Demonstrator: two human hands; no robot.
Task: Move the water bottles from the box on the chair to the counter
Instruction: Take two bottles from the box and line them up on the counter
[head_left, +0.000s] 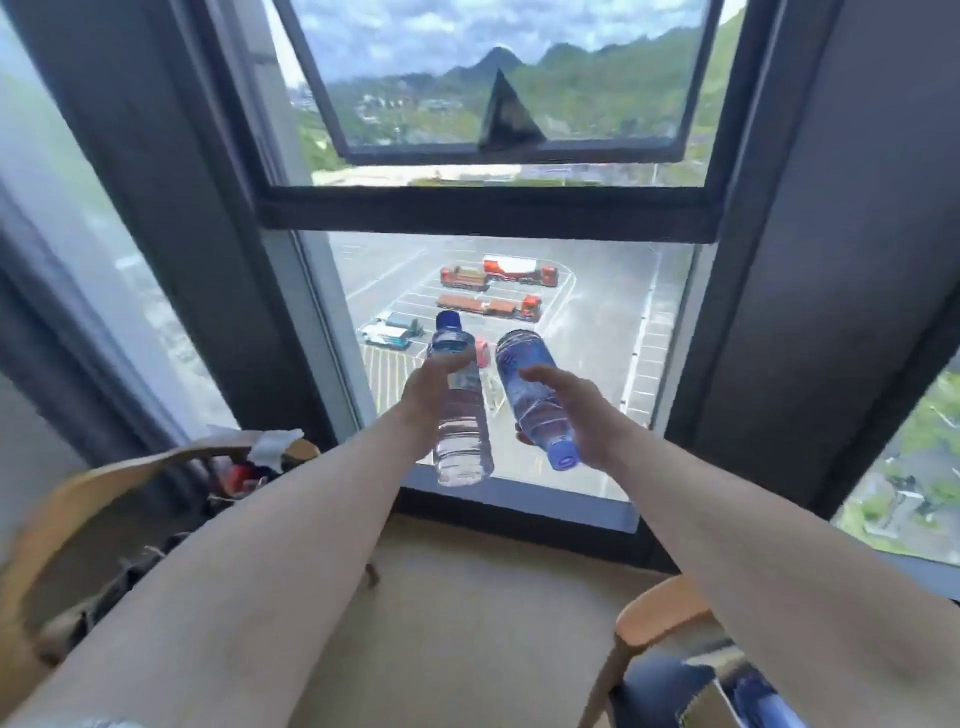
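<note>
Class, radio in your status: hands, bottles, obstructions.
Left hand grips clear blue-capped bottle, cap up. Right hand grips second bottle, cap down. Counter unseen.

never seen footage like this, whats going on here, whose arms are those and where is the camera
There is no machine here. The camera is worn on a person's head and looks forward and down, so the two bare arms reaching into the picture are that person's own.

The left hand grips a clear water bottle with its blue cap pointing up. The right hand grips a second water bottle tilted with its blue cap pointing down, toward the camera.

Behind the hands is a tall window overlooking a car park with trucks. A wooden chair shows at the lower right and another chair with clutter at the left. No counter is visible.
</note>
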